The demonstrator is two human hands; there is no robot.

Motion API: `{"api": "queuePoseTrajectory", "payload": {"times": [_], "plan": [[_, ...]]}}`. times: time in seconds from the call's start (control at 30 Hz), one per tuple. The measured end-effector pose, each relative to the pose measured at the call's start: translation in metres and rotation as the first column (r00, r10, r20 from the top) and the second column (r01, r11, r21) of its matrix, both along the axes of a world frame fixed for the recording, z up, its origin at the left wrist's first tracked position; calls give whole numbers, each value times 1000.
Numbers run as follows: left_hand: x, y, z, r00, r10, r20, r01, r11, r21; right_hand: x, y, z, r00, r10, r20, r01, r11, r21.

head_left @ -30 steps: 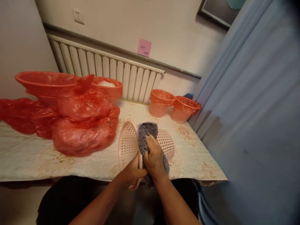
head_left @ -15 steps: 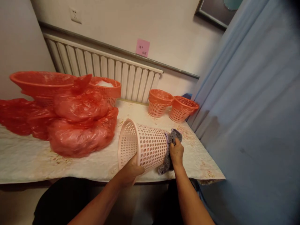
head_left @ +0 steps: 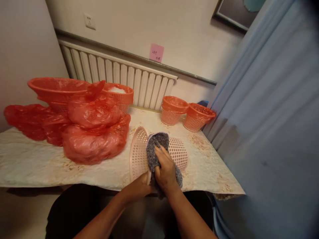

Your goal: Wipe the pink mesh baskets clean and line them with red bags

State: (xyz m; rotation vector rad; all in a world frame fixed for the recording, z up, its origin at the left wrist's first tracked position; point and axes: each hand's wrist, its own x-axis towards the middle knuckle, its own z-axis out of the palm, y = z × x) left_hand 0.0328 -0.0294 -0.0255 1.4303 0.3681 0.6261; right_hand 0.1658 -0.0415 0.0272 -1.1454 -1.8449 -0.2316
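Note:
A pale pink perforated plastic wastebasket [head_left: 178,153] lies on its side on the cloth-covered table [head_left: 209,169], its mouth turned to the left. My left hand [head_left: 141,186] grips the rim at the near side, fingers partly hidden inside. A dark grey cloth [head_left: 157,141] with a pale purple edge covers part of the basket's outer wall near the rim. On top of it, my right hand [head_left: 165,169] has its fingers bunched into the fabric, pressing it against the wall.
Filled red plastic bags [head_left: 94,142] are heaped at the left. Behind them stand a large red-lined basket [head_left: 57,86] and another lined basket [head_left: 124,96]. Two smaller lined baskets [head_left: 171,113] sit at the back right. A blue curtain [head_left: 261,139] hangs along the right edge.
My right hand has slid the grey cloth left along the basket, from its base end to near the rim. The left hand keeps its grip. The view has shifted slightly.

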Motion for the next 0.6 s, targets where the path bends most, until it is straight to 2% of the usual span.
{"api": "queuePoseTrajectory", "payload": {"times": [0.13,0.23,0.3,0.43,0.5,0.6], "plan": [[-5,-7,-11,994,-68,-80,80,984,161,2,17,17,996,-76,-40,72,993,-97],[-6,-9,-12,992,-15,-121,42,975,216,3,22,17,994,-96,-56,89,990,-113],[-2,-8,-3,995,53,-88,-39,987,157,2,20,13,993,-103,-59,97,990,-102],[11,-9,31,974,211,78,-203,974,-103,1,10,7,992,-106,-62,101,991,-84],[17,-11,45,962,248,116,-219,951,-218,3,8,5,993,-101,-60,95,992,-88],[22,-15,52,959,246,140,-190,925,-329,18,15,1,993,-108,-48,101,987,-129]]}}
